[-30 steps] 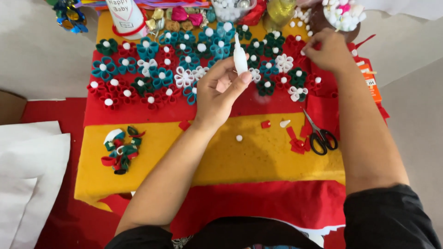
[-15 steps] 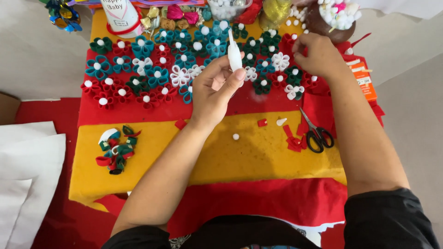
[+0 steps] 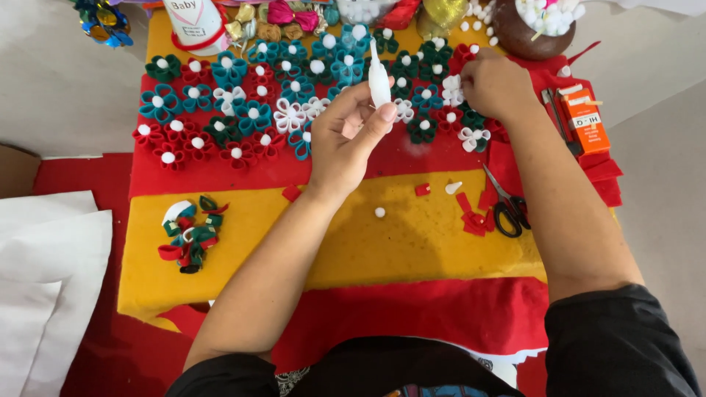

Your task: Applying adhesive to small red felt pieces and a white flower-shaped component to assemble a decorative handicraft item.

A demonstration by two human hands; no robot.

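The left hand [image 3: 349,143] is clamped around a small white plastic squeeze bottle with a tapered nozzle [image 3: 378,79], held upright, nozzle pointing away from the person, above the rows of red, green, teal and white looped felt flowers with white pompom centres [image 3: 243,110]. The right hand [image 3: 496,87] rests fingers-down on flowers at the right end of the rows; whether it grips anything cannot be told. Both work over a surface covered in red and yellow felt sheets [image 3: 382,250]. Black-handled scissors [image 3: 506,206] lie beside red felt scraps [image 3: 471,217], near the right forearm.
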